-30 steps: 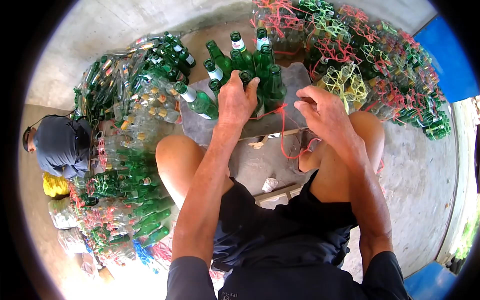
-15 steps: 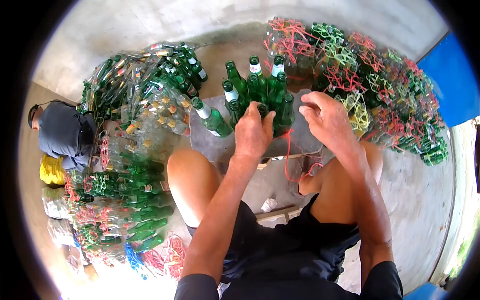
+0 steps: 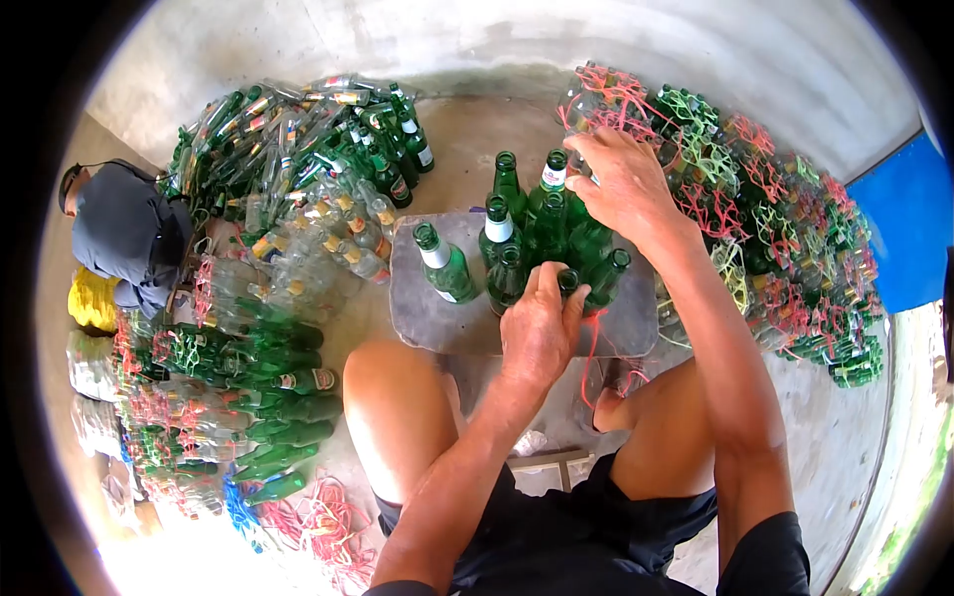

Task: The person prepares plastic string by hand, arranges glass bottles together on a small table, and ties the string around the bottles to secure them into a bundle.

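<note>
Several green glass bottles (image 3: 547,233) stand upright in a close group on a grey slab (image 3: 427,316). My left hand (image 3: 542,323) is closed around the neck of a near green bottle (image 3: 567,282). At the group's back right, my right hand (image 3: 628,189) reaches over a bottle top it partly hides. Its thumb and fingers are apart, and I see nothing held between them. A separate green bottle (image 3: 444,263) with a white neck label stands on the left. Red string (image 3: 594,343) hangs from the group's near right side.
Loose bottles (image 3: 278,149) lie piled at the back left. Bundled bottles (image 3: 214,397) line the left side, with red-pink string (image 3: 333,521) near them. Tied bundles (image 3: 735,194) stack along the right wall. A dark bag (image 3: 129,238) sits far left.
My right hand has moved away from me toward the back of the bottle group, and its fingers have spread. My left hand stays on the near bottle's neck. The view has shifted.
</note>
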